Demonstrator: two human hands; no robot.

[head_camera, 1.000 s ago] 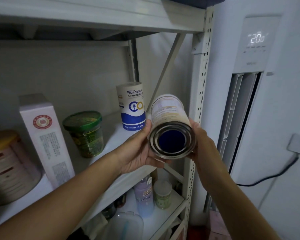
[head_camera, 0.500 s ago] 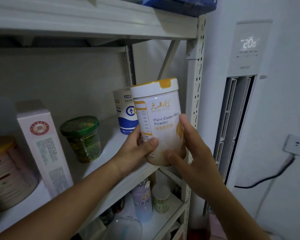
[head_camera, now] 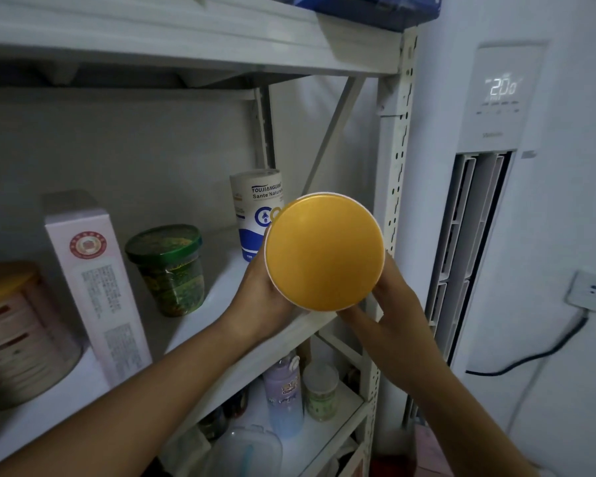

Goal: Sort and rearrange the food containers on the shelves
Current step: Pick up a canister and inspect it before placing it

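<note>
— Head view: we face the white metal shelf (head_camera: 221, 266). The round white tin with the golden plastic lid (head_camera: 324, 251) is in the air before the shelf's right end, not set down.
— Half a second ago we held it upright; now its lid is tipped towards us. We're inspecting, not yet placing.
— Agreed. Our left hand (head_camera: 258, 304) and right hand (head_camera: 393, 304) clasp its sides.

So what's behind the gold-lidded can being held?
The white-and-blue canister stands on the shelf behind the can, its lower right part covered. The can's own body is hidden behind its lid.
</note>
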